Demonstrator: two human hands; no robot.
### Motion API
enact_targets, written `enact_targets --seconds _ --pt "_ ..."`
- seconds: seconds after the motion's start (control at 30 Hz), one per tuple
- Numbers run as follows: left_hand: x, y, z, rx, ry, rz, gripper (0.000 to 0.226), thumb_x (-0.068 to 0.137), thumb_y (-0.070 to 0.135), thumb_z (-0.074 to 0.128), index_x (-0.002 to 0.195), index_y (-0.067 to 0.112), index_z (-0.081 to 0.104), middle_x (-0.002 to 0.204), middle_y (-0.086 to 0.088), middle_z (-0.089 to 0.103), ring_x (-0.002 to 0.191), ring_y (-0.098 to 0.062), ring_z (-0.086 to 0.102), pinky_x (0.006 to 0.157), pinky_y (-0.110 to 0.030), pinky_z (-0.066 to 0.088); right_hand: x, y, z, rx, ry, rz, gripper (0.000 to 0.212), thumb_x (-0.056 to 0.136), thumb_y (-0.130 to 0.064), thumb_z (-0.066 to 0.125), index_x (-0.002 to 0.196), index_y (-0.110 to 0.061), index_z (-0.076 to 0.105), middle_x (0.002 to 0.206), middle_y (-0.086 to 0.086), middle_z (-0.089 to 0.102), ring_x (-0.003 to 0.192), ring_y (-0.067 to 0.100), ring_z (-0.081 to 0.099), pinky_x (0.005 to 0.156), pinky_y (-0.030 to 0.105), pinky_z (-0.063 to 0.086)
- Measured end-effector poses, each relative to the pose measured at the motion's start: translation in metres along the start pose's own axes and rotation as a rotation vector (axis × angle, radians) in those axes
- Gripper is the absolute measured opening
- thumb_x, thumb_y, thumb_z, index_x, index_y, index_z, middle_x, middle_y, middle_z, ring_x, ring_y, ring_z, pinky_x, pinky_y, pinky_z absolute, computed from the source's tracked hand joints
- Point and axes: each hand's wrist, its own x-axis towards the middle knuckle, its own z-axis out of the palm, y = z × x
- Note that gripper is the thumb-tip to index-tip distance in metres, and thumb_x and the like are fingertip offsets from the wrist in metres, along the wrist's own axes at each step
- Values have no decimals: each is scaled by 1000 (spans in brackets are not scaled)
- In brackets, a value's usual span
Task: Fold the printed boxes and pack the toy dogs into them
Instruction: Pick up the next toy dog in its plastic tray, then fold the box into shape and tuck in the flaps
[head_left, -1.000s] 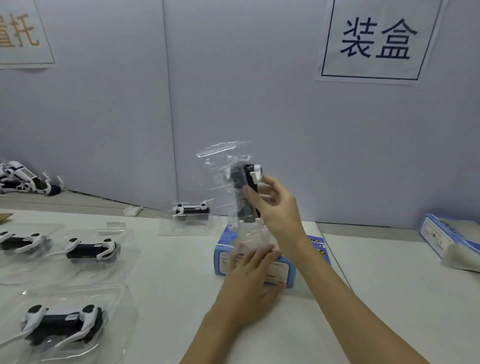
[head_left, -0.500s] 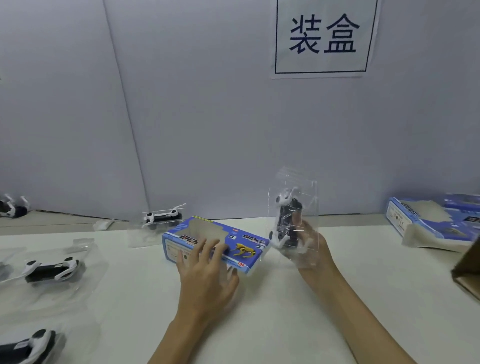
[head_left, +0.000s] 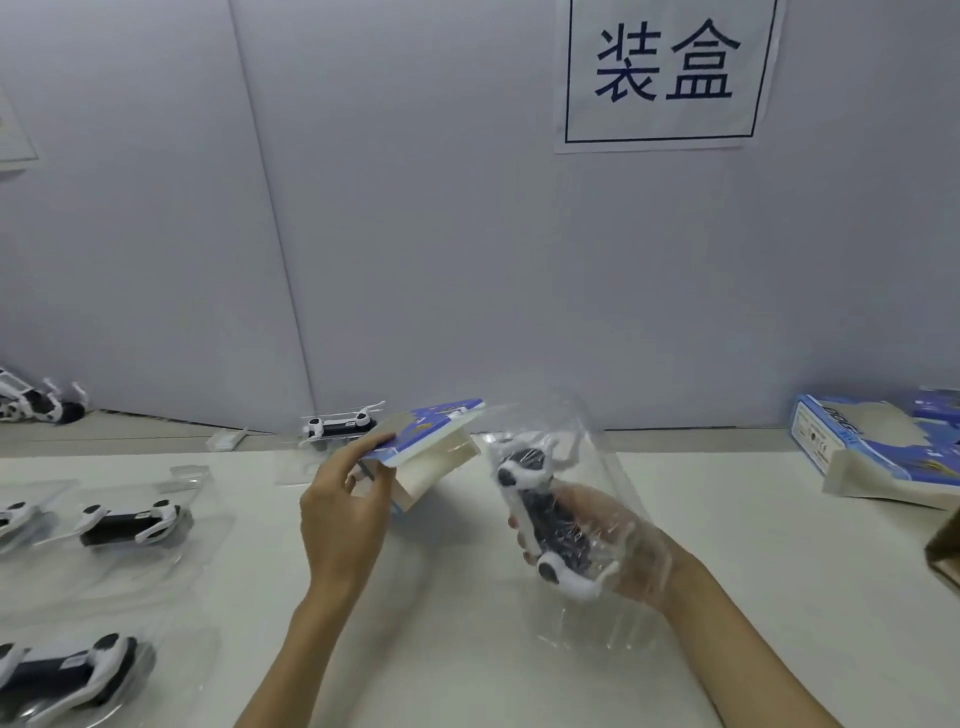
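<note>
My left hand (head_left: 345, 512) grips a blue printed box (head_left: 426, 441) by its near end and holds it tilted above the white table (head_left: 467, 649), its pale open end facing right. My right hand (head_left: 613, 551) holds a black and white toy dog (head_left: 543, 519) that sits in a clear plastic blister tray (head_left: 587, 457). The tray lies across my palm, just right of the box's open end. Box and toy are apart.
Several more toy dogs in clear trays lie on the left: (head_left: 130, 522), (head_left: 67, 670), (head_left: 340, 426). Loose toy dogs (head_left: 41, 405) sit at the far left by the wall. Flat printed boxes (head_left: 878, 452) lie at the right. A brown carton corner (head_left: 945, 556) juts in at the right edge.
My left hand has lifted the box off the table and tilted it. My right hand has lowered the trayed toy dog and turned it flatter, beside the box's open end.
</note>
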Motion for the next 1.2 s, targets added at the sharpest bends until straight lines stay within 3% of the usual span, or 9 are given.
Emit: enact_targets --seconds 0.07,0.17,0.23,0.4,0.5,0.63,0.8,0.9,1.2 --pt "1 4 -1 -4 -3 -1 29 98 22 67 107 48 75 108 12 75 94 -15 71 77 -30 59 -4 -3 5 47 -90 -3 34 110 -14 43 138 -11 61 129 10 69 112 18 70 87 31 58" --pt "-1 12 -2 4 -40 37 20 94 48 64 101 66 68 101 12 74 81 -13 70 64 -7 48 -10 -6 19 -73 -123 -93 40 88 -53 76 125 -39 73 124 -9 74 113 5 70 85 19 57" --pt "-3 13 -1 18 -84 101 28 95 43 66 103 70 65 104 17 75 87 -9 71 68 -8 50 -9 -11 31 -167 -53 -188 58 72 -62 86 120 -33 76 122 -2 76 110 13 73 82 22 58" --pt "-11 15 1 150 -169 215 45 87 26 60 123 51 67 116 28 71 106 -5 68 89 -37 60 0 -8 27 -311 199 -332 46 86 -42 83 129 -36 68 112 1 78 105 22 75 95 42 56" --pt "-15 14 2 238 -182 281 48 85 19 59 128 37 72 122 21 71 112 -6 65 90 -42 59 3 -6 28 -395 317 -404 42 84 -36 85 122 -42 68 103 -1 76 89 17 76 71 30 59" --pt "-18 13 3 323 -181 398 48 88 3 73 133 20 71 134 14 68 126 -16 64 97 -38 57 6 -1 31 -560 475 -538 49 81 -36 87 123 -47 65 104 -12 72 88 6 69 74 17 53" --pt "-18 2 2 454 -180 468 59 86 -3 76 139 20 66 134 8 69 119 -17 69 80 -25 55 4 4 33 -879 637 -712 64 84 -52 79 143 -42 54 116 -24 61 101 2 61 72 17 51" --pt "-18 -4 5 490 -158 448 61 86 -7 74 139 22 67 121 8 75 98 -12 65 66 -7 37 4 5 31 -942 664 -725 68 86 -53 77 147 -39 51 118 -21 59 103 1 60 69 16 48" --pt "-18 -8 8 513 -124 506 47 93 8 56 136 21 68 128 9 72 108 -12 69 61 -20 46 5 8 29 -1022 735 -677 67 90 -50 75 150 -33 50 123 -14 61 106 11 60 83 35 55"
